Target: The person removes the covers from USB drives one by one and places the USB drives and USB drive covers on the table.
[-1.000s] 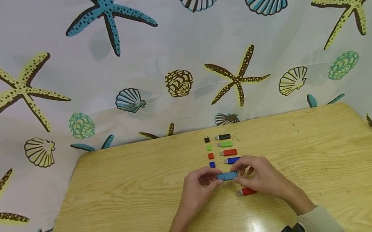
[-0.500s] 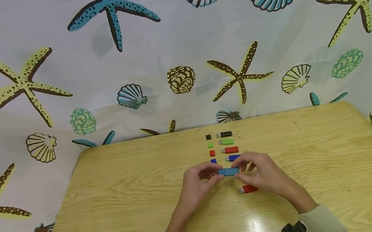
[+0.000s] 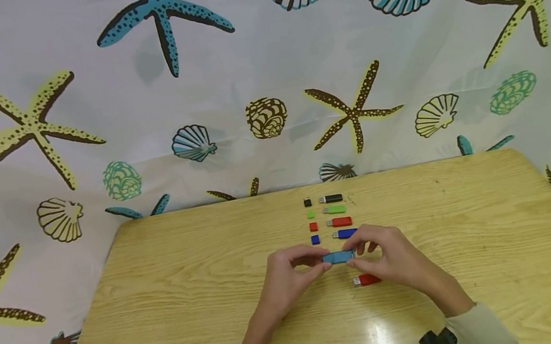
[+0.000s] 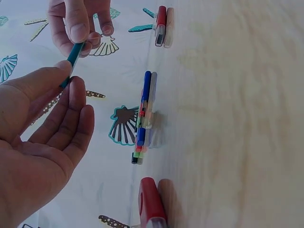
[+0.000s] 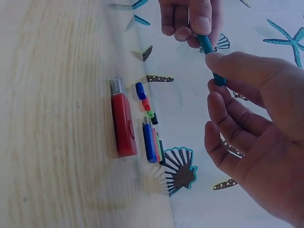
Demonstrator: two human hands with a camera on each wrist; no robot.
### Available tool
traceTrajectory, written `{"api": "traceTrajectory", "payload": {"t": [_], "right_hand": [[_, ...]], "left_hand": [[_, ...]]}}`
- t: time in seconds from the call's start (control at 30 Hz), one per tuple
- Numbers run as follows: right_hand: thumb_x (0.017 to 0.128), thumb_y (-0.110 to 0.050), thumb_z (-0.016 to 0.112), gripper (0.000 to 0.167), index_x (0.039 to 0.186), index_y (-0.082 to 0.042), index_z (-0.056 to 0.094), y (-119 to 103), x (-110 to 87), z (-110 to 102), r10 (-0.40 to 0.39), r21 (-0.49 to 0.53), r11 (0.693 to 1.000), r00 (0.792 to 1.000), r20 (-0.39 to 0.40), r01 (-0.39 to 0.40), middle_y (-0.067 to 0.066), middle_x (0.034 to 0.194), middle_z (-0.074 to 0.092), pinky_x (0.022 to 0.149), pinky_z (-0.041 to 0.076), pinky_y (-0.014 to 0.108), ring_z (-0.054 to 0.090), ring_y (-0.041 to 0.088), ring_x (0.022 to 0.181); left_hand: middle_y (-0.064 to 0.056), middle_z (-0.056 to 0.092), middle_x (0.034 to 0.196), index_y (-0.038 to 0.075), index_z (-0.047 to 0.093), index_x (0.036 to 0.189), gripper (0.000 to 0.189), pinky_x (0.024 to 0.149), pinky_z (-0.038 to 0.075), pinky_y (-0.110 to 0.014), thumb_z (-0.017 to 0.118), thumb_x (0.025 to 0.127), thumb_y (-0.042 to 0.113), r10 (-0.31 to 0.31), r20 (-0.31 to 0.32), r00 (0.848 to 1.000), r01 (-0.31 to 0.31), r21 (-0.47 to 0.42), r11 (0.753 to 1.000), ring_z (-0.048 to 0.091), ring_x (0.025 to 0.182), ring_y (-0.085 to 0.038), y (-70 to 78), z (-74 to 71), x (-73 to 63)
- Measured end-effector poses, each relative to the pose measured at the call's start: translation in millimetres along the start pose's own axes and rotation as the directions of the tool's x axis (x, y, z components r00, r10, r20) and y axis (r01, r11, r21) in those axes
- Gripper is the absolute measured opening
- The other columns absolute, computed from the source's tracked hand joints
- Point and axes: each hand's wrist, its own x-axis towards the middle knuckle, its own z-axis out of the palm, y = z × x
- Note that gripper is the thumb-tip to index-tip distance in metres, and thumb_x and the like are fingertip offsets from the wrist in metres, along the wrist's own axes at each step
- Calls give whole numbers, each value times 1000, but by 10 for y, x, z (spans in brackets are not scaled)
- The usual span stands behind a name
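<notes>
A light blue USB flash drive (image 3: 338, 257) is held level between both hands, with a seam across its body. My left hand (image 3: 288, 278) pinches its left end between thumb and forefinger. The right hand (image 3: 387, 256) pinches the other end the same way. In both wrist views the drive looks like a thin teal bar (image 4: 75, 54) raised over the table, the other fingers loosely bent beneath. A red flash drive (image 3: 367, 279) with its metal plug bare lies on the table just below the right hand; part of it is hidden by that hand in the head view.
Beyond the hands lie uncapped drives in a column: black (image 3: 333, 199), green (image 3: 335, 209), red (image 3: 341, 222) and blue (image 3: 345, 234). Matching small caps, such as the blue cap (image 3: 315, 239), line up to their left. A patterned cloth (image 3: 230, 161) hangs behind the wooden table (image 3: 181, 295).
Both hands keep their pinch on the light blue flash drive. The left hand has shifted very slightly leftward; the head view has tilted a little.
</notes>
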Motion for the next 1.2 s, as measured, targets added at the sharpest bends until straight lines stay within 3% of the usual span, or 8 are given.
{"api": "traceTrajectory", "payload": {"t": [0.33, 0.6, 0.8, 0.9, 1.2], "right_hand": [[87, -7, 83, 18, 102, -14, 75, -21, 12, -5, -46, 17, 999, 999, 14, 46, -7, 98, 72, 74, 59, 45, 63, 12, 83], [88, -8, 82, 16, 102, -14, 76, -18, -11, -74, -44, 9, 999, 999, 24, 44, -7, 96, 72, 75, 59, 40, 65, 16, 82], [85, -4, 83, 20, 101, -16, 77, 39, -115, -330, 25, -48, 998, 997, -78, -29, -10, 95, 71, 72, 59, 39, 65, 16, 82], [87, -7, 83, 19, 102, -17, 77, 67, -135, -413, 33, -50, 998, 995, -97, -38, -10, 96, 71, 72, 59, 41, 65, 16, 83], [88, -9, 83, 19, 104, -16, 77, 113, -109, -358, 53, -58, 997, 997, -59, -57, -10, 97, 71, 72, 58, 39, 63, 9, 84]], "left_hand": [[5, 77, 95, 13, 82, 101, 14, 85, 60, -43, 83, 88, 9, -2, 4, 1000, 2, -29, 1000, 72, 84, -12, -11, -53, -48], [-3, 78, 101, 9, 82, 104, 16, 88, 59, -46, 82, 89, 13, 16, 21, 1000, -15, -40, 999, 72, 88, -14, 2, -97, -51], [-6, 77, 97, 7, 81, 104, 15, 89, 58, -44, 81, 89, 8, -8, -116, 993, 1, -58, 998, 72, 87, -19, -45, -355, -99], [-7, 77, 98, 6, 81, 105, 16, 88, 59, -42, 81, 89, 8, 4, -135, 991, -12, -60, 998, 73, 88, -21, -66, -436, -98], [-5, 76, 98, 7, 81, 105, 16, 84, 60, -35, 80, 89, 12, -16, -96, 995, 12, -42, 999, 73, 88, -20, -101, -338, -63]]}}
